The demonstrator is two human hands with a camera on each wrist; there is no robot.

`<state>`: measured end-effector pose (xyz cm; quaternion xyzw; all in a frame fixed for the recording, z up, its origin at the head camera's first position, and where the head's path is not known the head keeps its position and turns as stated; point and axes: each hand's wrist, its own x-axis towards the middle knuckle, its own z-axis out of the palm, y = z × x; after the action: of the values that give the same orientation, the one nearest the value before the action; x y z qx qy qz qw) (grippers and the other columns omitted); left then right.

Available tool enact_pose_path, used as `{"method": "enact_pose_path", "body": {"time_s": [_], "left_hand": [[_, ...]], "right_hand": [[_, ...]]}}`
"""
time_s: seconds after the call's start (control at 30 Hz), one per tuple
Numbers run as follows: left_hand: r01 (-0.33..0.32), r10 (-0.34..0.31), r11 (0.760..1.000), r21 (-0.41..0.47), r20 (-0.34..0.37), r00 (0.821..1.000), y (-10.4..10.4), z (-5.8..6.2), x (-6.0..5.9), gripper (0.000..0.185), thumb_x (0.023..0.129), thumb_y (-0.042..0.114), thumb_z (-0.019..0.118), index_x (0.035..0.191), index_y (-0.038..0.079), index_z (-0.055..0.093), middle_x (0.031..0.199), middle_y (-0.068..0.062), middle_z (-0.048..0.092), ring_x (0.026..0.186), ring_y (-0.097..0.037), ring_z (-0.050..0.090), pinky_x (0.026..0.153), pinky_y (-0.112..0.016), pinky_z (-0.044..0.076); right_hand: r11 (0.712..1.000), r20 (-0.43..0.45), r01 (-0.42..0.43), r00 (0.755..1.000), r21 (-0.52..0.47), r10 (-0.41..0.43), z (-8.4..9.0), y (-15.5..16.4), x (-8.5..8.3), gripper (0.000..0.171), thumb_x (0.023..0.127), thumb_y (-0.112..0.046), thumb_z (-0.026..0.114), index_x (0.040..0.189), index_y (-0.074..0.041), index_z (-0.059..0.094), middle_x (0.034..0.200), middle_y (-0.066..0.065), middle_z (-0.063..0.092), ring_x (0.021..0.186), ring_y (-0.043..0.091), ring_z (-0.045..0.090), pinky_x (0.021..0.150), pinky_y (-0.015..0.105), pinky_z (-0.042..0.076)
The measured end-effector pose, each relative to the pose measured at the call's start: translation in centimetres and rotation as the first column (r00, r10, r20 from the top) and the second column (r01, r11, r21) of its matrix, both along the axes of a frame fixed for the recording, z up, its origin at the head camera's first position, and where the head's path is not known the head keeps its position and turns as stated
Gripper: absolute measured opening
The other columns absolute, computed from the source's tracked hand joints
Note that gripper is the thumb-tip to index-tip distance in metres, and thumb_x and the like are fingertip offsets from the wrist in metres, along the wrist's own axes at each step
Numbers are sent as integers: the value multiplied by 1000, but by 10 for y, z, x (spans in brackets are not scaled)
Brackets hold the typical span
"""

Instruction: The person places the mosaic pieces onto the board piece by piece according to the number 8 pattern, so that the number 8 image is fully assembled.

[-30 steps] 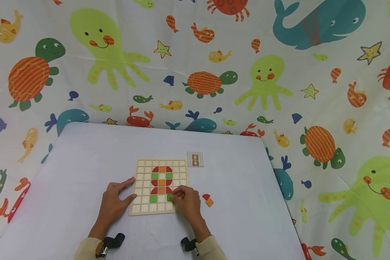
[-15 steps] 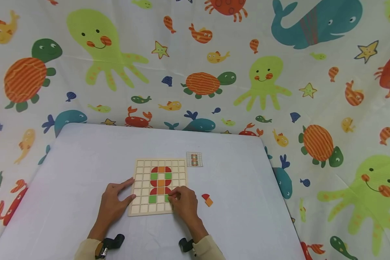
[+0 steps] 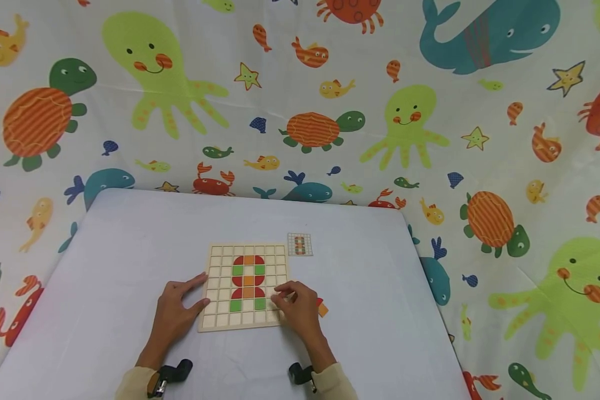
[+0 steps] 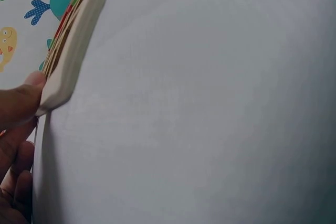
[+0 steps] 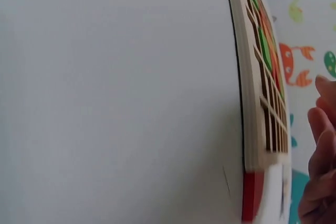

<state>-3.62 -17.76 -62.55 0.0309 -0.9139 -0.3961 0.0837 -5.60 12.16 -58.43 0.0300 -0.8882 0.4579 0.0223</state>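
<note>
A wooden grid board (image 3: 222, 319) lies on the white table, with red, orange and green tiles forming a figure in its middle columns. A green tile (image 3: 260, 303) sits in the lower row of that figure. My left hand (image 3: 176, 311) rests flat beside the board's left edge, and its thumb (image 4: 18, 106) touches the board's corner (image 4: 58, 85). My right hand (image 3: 299, 307) hovers over the board's right edge with loosely curled fingers (image 5: 321, 145) and holds nothing. Just right of it lie a red quarter-round piece (image 3: 320, 302) and an orange square (image 3: 323, 311).
A small pattern card (image 3: 300, 244) lies beyond the board's far right corner. The white table (image 3: 130, 239) ends at a rounded far edge, and a sea-animal cloth (image 3: 410, 116) hangs behind and to both sides. The board's edge (image 5: 252, 93) and the red piece (image 5: 252, 195) show in the right wrist view.
My right hand has let go of the green tile in the board's lower row and moved right, off the board, next to the loose red and orange pieces. The left hand stayed put.
</note>
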Motion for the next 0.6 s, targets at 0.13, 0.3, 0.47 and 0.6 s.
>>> {"method": "enact_pose_path", "body": {"time_s": [0.13, 0.3, 0.47, 0.6], "left_hand": [[-4, 4, 1000, -5, 0, 1000, 1, 0, 0, 65, 83, 13, 91, 144, 14, 68, 113, -15, 69, 99, -22, 51, 78, -39, 44], [-10, 10, 1000, 3, 10, 1000, 2, 2, 0, 66, 82, 12, 91, 144, 14, 68, 112, -16, 67, 100, -25, 53, 78, -40, 44], [-11, 11, 1000, 1, 14, 1000, 2, 1, 0, 66, 82, 13, 91, 144, 15, 67, 111, -16, 65, 99, -25, 53, 78, -40, 44], [-7, 7, 1000, -4, 12, 1000, 1, 0, 0, 66, 82, 13, 91, 145, 15, 67, 110, -16, 64, 97, -23, 51, 77, -39, 43]], "right_hand": [[999, 3, 53, 999, 0, -53, 4, 19, -2, 15, 87, -18, 89, 99, -22, 81, 80, -6, 74, 62, 5, 52, 56, 20, 45], [993, 26, 121, 992, 8, -121, 5, 42, -3, 16, 86, -16, 89, 97, -25, 82, 79, -8, 74, 63, 9, 54, 56, 21, 45], [984, 30, 178, 984, 5, -178, 2, 63, -2, 15, 86, -15, 89, 98, -20, 82, 80, -6, 73, 63, 10, 55, 53, 22, 46], [976, 44, 220, 975, 3, -220, 0, 77, 0, 14, 87, -14, 88, 100, -18, 83, 82, -4, 74, 62, 12, 55, 50, 22, 48]]}}
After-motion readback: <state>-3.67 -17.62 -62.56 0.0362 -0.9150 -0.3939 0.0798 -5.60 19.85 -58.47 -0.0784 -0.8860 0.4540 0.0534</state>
